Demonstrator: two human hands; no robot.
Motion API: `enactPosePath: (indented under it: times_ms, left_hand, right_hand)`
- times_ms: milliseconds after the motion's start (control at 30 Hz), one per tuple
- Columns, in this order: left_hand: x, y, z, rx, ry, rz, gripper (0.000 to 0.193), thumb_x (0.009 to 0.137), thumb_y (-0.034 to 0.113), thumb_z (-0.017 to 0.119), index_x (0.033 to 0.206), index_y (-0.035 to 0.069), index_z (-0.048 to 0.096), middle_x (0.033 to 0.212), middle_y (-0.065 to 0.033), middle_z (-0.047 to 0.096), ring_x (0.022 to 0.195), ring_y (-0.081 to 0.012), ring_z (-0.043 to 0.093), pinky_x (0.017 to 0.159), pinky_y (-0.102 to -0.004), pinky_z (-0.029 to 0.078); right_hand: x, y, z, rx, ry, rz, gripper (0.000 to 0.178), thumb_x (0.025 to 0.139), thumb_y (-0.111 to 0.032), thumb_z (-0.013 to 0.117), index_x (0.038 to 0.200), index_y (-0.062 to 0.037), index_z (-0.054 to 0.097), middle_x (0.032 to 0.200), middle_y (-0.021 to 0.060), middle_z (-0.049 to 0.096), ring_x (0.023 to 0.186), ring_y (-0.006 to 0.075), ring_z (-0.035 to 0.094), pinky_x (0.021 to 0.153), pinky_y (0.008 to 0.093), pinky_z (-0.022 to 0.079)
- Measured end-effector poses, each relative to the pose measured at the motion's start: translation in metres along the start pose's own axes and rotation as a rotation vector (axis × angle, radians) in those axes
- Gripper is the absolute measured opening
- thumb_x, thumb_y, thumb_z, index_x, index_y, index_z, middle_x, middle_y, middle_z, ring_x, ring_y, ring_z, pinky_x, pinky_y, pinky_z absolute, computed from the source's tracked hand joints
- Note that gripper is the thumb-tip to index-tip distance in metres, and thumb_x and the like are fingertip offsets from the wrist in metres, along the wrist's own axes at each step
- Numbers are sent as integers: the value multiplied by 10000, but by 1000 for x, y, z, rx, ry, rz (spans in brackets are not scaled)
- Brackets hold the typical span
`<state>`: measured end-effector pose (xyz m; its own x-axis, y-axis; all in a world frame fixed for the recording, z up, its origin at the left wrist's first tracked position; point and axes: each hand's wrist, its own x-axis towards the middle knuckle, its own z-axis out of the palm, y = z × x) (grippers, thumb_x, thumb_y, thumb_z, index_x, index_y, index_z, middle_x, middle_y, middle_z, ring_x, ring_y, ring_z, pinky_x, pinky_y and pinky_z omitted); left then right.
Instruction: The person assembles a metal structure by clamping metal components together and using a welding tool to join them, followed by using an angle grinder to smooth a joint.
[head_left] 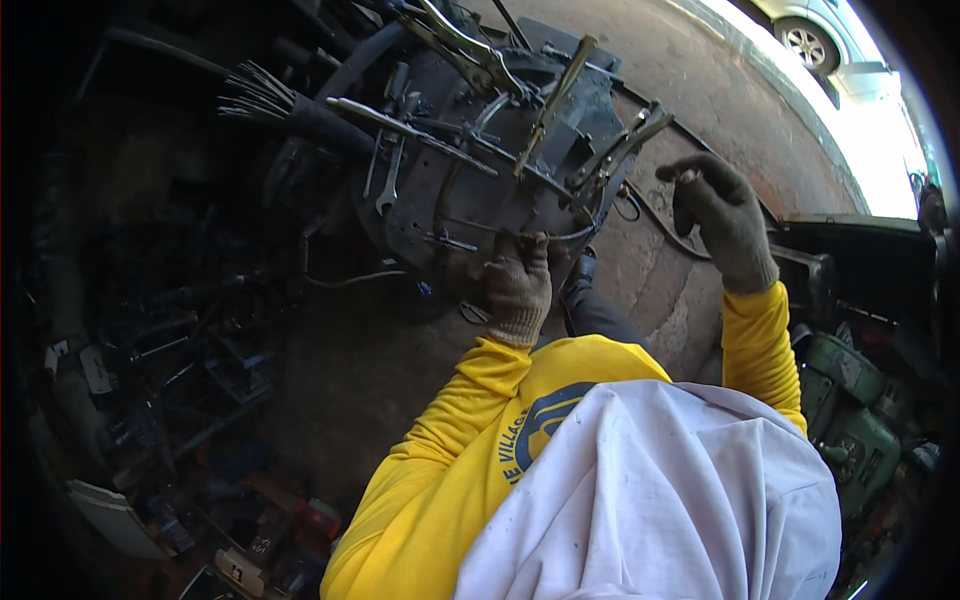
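My left hand (518, 285), in a worn brownish knit glove, is at the near edge of a round dark metal worktable (420, 215). Its fingers are closed round a thin bent metal rod (470, 226) that runs along this edge; part of the grip is hidden. To the right, my right hand (725, 215), gloved too, is raised away from the table. Its thumb and forefinger stand apart and nothing shows between them. Locking pliers (615, 150) sit on the table's right side, nearest that hand. A wrench (390, 180) lies on the left part.
More locking pliers (470, 55) and a bundle of thin rods (262, 95) crowd the table's far side. A green machine (850, 430) stands at my right. Dark clutter and metal scraps (230, 360) fill the left. Beyond the concrete floor (690, 70) a white vehicle (835, 50) is parked.
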<state>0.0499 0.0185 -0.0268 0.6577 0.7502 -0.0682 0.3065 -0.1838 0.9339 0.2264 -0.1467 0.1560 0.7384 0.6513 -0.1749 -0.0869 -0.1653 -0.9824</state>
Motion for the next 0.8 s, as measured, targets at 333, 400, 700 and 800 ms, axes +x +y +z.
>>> enactPosePath:
  times_ms: [333, 400, 700, 800]
  left_hand:
    - [-6, -2, 12, -571, -83, -111, 213, 1032, 221, 585, 1086, 15, 568, 916, -95, 751, 730, -191, 741, 690, -319, 613]
    - [-14, -10, -1, -686, -49, -190, 207, 1036, 195, 577, 1122, 7, 560, 949, -100, 747, 737, -191, 739, 707, -324, 622]
    - [-8, 4, -3, -920, -87, -421, 145, 1001, 136, 630, 1080, 23, 585, 973, -98, 740, 731, -192, 724, 708, -335, 631]
    - [-8, 3, -2, -800, -70, -323, 198, 991, 222, 653, 1004, 29, 610, 919, -108, 738, 710, -218, 719, 667, -344, 607]
  right_hand:
    - [383, -40, 10, -602, 129, -561, 827, 838, -550, 743, 1398, 20, 532, 1294, 183, 647, 1145, 269, 639, 1000, 358, 480]
    - [411, -54, 55, -552, 18, -490, 902, 794, -603, 756, 1405, 17, 522, 1326, 212, 628, 1219, 301, 610, 1057, 373, 444]
    - [452, -87, 76, -306, -64, -404, 436, 892, -333, 754, 1134, 8, 629, 878, 61, 660, 758, 143, 669, 669, 289, 606]
    - [431, -144, 44, -127, -171, -502, 308, 927, -239, 706, 1112, 3, 661, 947, 72, 689, 793, 153, 683, 742, 304, 593]
